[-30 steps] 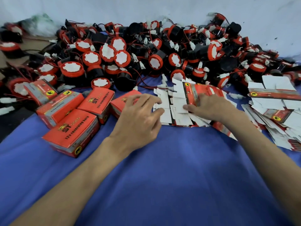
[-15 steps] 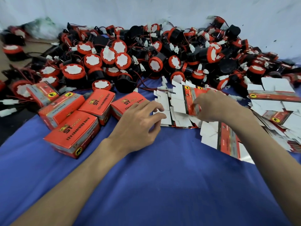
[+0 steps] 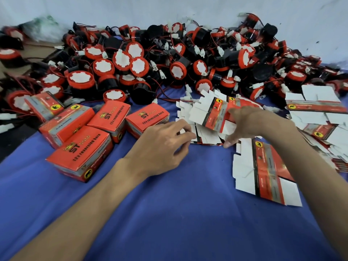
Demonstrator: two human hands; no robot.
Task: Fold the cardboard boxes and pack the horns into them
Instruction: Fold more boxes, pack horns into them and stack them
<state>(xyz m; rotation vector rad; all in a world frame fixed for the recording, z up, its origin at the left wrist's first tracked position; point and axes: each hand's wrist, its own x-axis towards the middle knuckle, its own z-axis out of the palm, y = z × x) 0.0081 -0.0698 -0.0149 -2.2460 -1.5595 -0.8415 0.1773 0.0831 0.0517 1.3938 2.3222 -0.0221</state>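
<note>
The right hand (image 3: 250, 125) covers the near end of the flat red-and-white cardboard box blank (image 3: 212, 114) it lifts, and its fingertips are hidden behind the card. Behind that blank, the heap of black-and-red round horns (image 3: 169, 59) buries its lower horns. Right of it, the stack of flat white box blanks (image 3: 320, 117) is cut by the picture's edge. Small print on the folded red boxes (image 3: 79, 153) is unreadable.

Red-black horns (image 3: 175, 59); red folded boxes (image 3: 79, 153); blue cloth (image 3: 188, 213).
</note>
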